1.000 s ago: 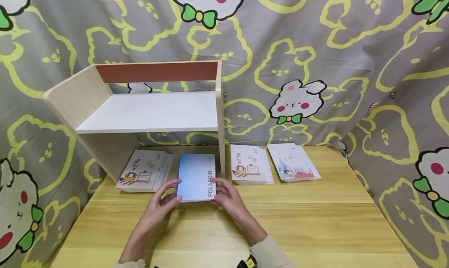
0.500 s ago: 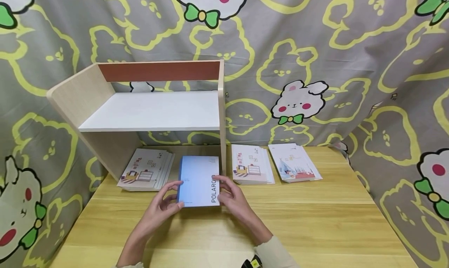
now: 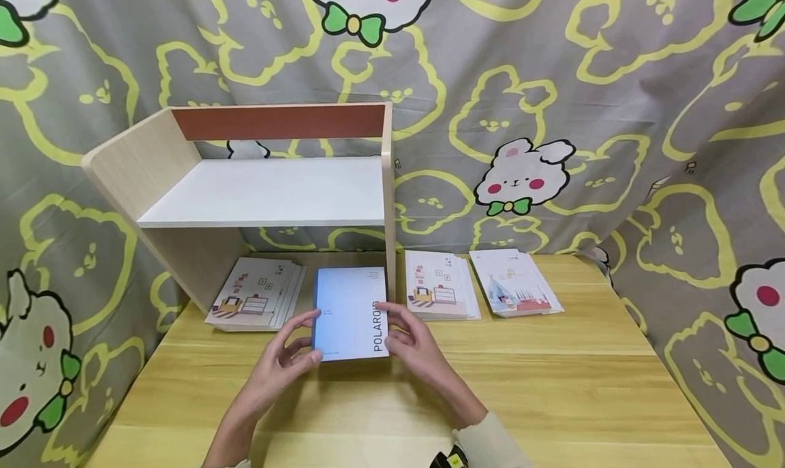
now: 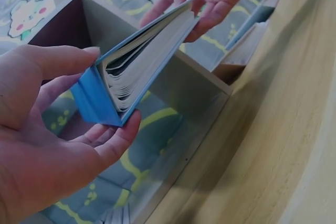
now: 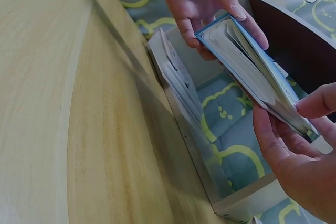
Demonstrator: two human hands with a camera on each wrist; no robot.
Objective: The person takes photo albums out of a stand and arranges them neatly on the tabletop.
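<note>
A light blue photo album (image 3: pixel 349 315) marked POLAROID hangs above the table in front of the shelf, cover facing up. My left hand (image 3: pixel 279 359) grips its left edge along the spine, thumb on one cover and fingers under the other, as the left wrist view shows on the blue spine (image 4: pixel 97 100). On the opposite edge, my right hand (image 3: pixel 420 345) pinches the album between thumb and fingers. In the right wrist view, the album's pages (image 5: pixel 247 59) fan slightly apart between the covers.
A two-level wooden shelf (image 3: pixel 264 189) stands at the back left. In its lower level lies a stack of illustrated booklets (image 3: pixel 257 294). Right of the shelf are two more stacks, one with a yellow armchair picture (image 3: pixel 437 284), another with a tent picture (image 3: pixel 514 284). Patterned curtains surround the table.
Both hands have brought the album slightly up toward the head camera and a little to the right, so its cover looks larger. The stacks and shelf stay put.
</note>
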